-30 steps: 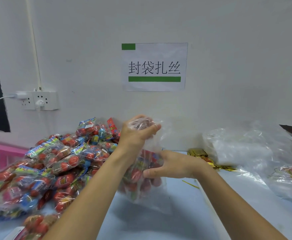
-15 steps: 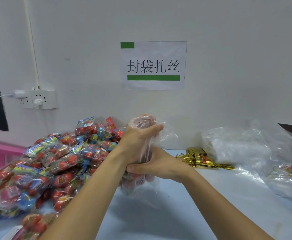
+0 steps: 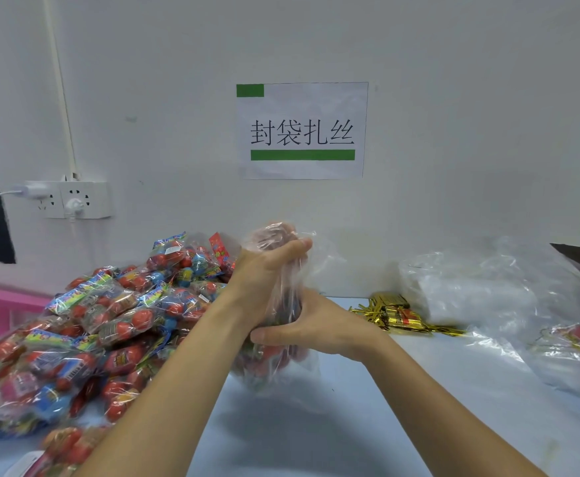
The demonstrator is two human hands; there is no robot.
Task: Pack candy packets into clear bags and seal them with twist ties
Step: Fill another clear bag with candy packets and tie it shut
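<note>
1. Head view: the left hand [image 3: 264, 270] has its fingers curled tight round the gathered neck of the clear bag [image 3: 278, 359].
2. Just below those fingers, the right hand [image 3: 319, 325] wraps the bag above its candy.
3. Candy packets [image 3: 102, 325] are heaped left of both hands.
4. Gold twist ties [image 3: 398, 315] lie right of the right fingers.

1. My left hand [image 3: 268, 266] grips the gathered neck of the clear plastic bag of red candy packets [image 3: 275, 359].
2. My right hand [image 3: 312, 325] is wrapped around that bag just below my left hand.
3. Left of the bag is the heap of colourful candy packets [image 3: 109, 321].
4. Right of the bag lie gold foil twist ties [image 3: 398, 315].
5. Further right of the bag lie crumpled empty clear bags [image 3: 481, 297].
</note>
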